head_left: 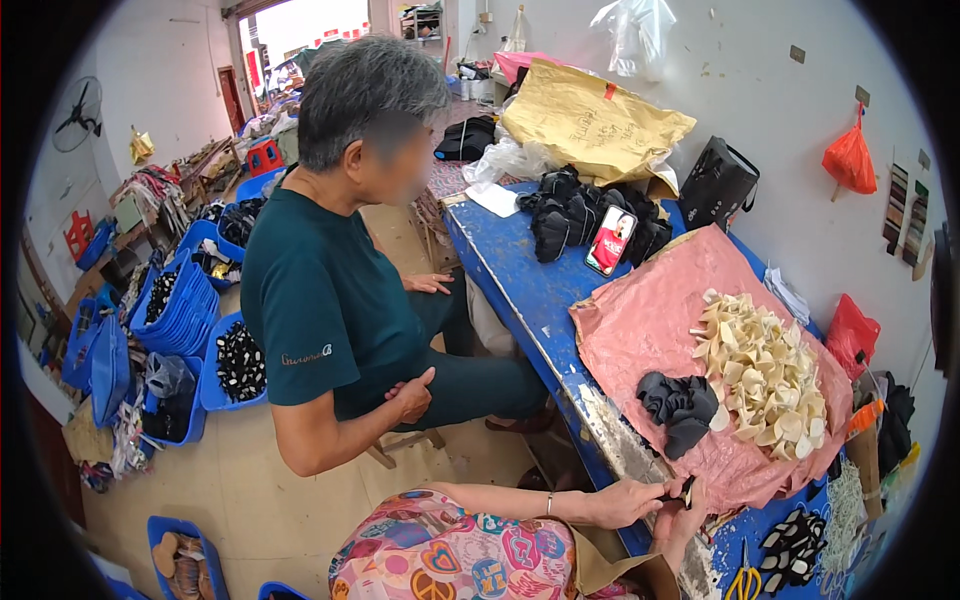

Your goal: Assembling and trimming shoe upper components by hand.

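Close together at the table's front edge, my left hand [625,502] and my right hand [682,530] both grip a small black fabric piece [686,488], with a bit of cream showing at it. Fingers cover most of this piece, so its full shape is hidden. Just beyond my hands, a small stack of dark curved fabric pieces [680,408] lies on a pink sheet [640,310]. To its right is a heap of cream curved pieces [765,370]. Near my right hand are yellow-handled scissors [744,582] and a pile of black-and-cream pieces [795,548].
A person [330,270] in a dark green shirt sits at the left beside the blue table [520,260]. Farther along it are a phone [611,240], black bundles [565,210], a yellow sack [595,118] and a black bag [718,183]. Blue baskets [208,385] line the floor.
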### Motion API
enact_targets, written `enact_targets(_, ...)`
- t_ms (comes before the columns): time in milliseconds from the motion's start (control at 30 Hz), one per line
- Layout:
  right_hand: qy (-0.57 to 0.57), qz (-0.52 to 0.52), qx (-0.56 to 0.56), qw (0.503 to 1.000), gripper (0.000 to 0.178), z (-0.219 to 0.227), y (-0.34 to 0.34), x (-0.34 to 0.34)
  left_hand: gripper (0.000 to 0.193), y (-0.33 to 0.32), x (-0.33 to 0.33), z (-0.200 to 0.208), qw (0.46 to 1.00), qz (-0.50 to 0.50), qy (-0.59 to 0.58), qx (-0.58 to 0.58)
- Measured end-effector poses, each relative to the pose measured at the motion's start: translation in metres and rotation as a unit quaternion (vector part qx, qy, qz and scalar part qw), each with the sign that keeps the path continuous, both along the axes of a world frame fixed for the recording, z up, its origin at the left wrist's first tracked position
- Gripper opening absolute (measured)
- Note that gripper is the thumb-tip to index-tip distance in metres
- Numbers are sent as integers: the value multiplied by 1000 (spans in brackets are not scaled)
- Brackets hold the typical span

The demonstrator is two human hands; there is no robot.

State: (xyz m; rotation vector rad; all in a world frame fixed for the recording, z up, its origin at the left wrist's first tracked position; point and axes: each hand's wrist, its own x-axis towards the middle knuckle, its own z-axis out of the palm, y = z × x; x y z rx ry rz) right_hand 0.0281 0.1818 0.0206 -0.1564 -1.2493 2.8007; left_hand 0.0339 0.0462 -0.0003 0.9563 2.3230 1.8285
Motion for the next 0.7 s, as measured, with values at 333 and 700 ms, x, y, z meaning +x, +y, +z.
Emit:
enact_targets(333,-117,-18,-83,989,28,-7,35,2,30,33,-8,-4,997,18,22,-78)
enact_targets(700,16,-241,371,897,28,28,134,14,14,56,-19,-5,998,-24,-50,-35)
